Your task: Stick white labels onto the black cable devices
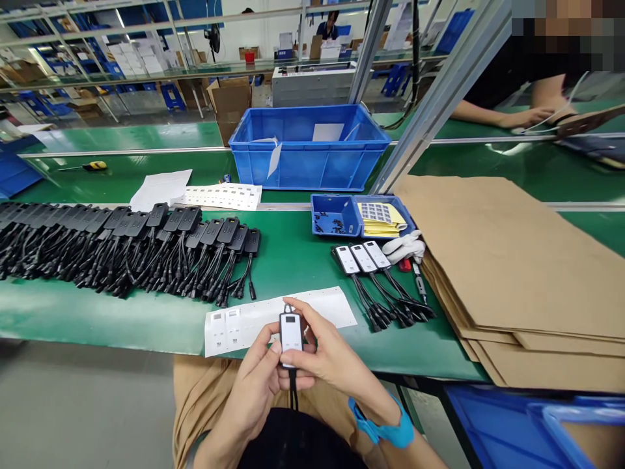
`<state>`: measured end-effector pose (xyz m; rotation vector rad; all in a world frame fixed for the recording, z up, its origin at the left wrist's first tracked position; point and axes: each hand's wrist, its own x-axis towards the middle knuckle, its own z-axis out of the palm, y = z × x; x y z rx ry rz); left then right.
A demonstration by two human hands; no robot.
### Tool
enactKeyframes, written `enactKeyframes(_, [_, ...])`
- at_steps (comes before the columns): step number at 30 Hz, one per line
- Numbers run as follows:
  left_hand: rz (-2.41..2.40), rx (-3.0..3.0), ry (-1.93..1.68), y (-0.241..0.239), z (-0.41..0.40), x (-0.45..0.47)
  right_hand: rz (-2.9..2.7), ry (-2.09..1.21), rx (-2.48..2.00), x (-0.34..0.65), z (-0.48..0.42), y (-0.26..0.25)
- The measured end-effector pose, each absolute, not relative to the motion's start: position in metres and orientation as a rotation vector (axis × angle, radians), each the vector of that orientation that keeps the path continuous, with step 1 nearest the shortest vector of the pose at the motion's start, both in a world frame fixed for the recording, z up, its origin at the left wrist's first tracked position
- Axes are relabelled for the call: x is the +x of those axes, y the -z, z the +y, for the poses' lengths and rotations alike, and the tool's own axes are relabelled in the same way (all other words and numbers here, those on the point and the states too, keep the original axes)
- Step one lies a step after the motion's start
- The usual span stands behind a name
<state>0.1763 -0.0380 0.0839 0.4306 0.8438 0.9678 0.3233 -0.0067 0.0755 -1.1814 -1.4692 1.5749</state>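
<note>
A small black control box (291,335) with a white face label and black cables is held upright between my two hands, over the table's front edge. My left hand (258,374) grips its left side, thumb at the lower edge. My right hand (325,348) wraps its right side, with the thumb across the lower face and the index finger at the top loop. Just behind lies a white label sheet (322,306), partly covered by my hands. Three white-faced control boxes (364,258) with cables rest to the right. Many plain black cabled boxes (215,233) are lined up on the left.
A large blue crate (307,163) stands behind, with small blue bins (334,215) before it. Stacked cardboard sheets (527,260) lie right, beside a slanting metal post (439,98). A screwdriver (92,166) lies far left. A co-worker's hand (527,118) is across the bench.
</note>
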Motion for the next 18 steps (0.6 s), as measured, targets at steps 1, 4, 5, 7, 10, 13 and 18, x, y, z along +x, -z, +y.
enactKeyframes(1, [0.839,0.432,-0.987,-0.085,-0.037,0.177,-1.426,-1.678,-1.146,0.323,-0.010,-0.075])
enactKeyframes(4, [0.845,0.432,-1.013,-0.088,-0.035,0.176,-1.315,-1.891,-1.039,0.321,-0.018,-0.073])
enactKeyframes(5, [0.851,0.430,-1.005,-0.088,-0.035,0.175,-1.305,-1.892,-1.020,0.321,-0.019,-0.072])
enactKeyframes(7, [0.875,0.435,-0.998,-0.088,-0.036,0.174,-1.346,-1.792,-1.016,0.322,-0.020,-0.072])
enactKeyframes(10, [0.962,0.494,-1.001,-0.084,-0.038,0.173,-1.441,-1.537,-1.053,0.322,-0.017,-0.072])
enactKeyframes(13, [1.134,0.662,-0.984,-0.080,-0.037,0.173,-1.479,-1.379,-1.114,0.318,-0.018,-0.071])
enactKeyframes(18, [1.274,0.992,-1.020,-0.074,-0.039,0.167,-1.485,-1.212,-1.170,0.300,-0.024,-0.062])
